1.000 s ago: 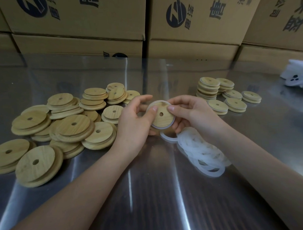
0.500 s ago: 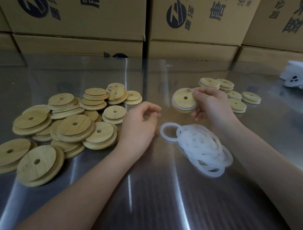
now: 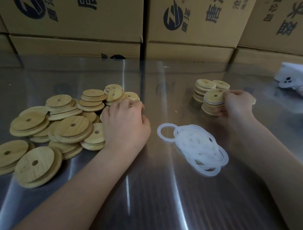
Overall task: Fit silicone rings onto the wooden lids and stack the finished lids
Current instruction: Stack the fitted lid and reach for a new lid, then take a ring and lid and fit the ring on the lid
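Observation:
My right hand pinches a wooden lid with a white silicone ring by its right edge, and the lid sits on top of a short stack of finished lids. A taller finished stack stands just behind it. My left hand lies over the right side of a pile of bare wooden lids, fingers curled down onto them. What its fingers touch is hidden. A heap of loose white silicone rings lies between my forearms.
Everything rests on a shiny metal table. Cardboard boxes wall off the far edge. A white object with dark dots lies at the far right. More finished lids sit behind my right hand.
My right hand carried the ringed lid right and down onto the finished stack. My left hand let go of it and moved left onto the bare lid pile.

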The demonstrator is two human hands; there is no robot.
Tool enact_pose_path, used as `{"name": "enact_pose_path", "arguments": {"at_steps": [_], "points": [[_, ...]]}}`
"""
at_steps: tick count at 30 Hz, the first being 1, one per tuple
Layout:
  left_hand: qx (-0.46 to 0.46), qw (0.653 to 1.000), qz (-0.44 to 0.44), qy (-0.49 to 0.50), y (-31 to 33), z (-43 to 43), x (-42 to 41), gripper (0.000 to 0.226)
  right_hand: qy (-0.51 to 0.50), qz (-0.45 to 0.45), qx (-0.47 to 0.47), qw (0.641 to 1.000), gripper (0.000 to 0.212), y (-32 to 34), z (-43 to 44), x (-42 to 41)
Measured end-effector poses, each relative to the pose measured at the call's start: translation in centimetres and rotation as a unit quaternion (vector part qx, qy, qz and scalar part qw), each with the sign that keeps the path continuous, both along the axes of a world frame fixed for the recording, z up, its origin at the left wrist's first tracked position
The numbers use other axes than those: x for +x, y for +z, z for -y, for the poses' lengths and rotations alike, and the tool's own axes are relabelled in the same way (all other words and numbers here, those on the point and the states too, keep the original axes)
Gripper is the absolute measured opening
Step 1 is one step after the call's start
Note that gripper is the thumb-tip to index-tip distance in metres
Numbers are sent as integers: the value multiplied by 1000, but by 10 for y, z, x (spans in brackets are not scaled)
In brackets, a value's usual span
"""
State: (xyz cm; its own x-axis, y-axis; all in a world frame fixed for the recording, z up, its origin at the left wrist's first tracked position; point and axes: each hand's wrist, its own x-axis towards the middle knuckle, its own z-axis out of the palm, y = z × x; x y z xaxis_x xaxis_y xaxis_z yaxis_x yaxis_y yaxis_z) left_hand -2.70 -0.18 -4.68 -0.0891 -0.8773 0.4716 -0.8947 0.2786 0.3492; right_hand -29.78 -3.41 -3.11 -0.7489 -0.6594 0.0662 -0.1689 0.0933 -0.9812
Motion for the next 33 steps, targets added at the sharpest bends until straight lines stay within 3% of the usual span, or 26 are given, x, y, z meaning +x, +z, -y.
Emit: {"name": "enact_pose_path", "arguments": {"at_steps": [4,8,26,33], "points": [[68,992,93,47,2,0,1,36,-18,11,21,1000,14,-3,3,-5],[109,985,123,46,0,0,1,36,-14,14,59,998,16,-6,6,-8],[24,996,71,-44,-2,-2,-6,20,-12,-6,103,995,8,-9,7,-10],[43,996,20,-73,-4,-4,-9,19,-4,-43,131,990,34,-8,6,-9]]}}
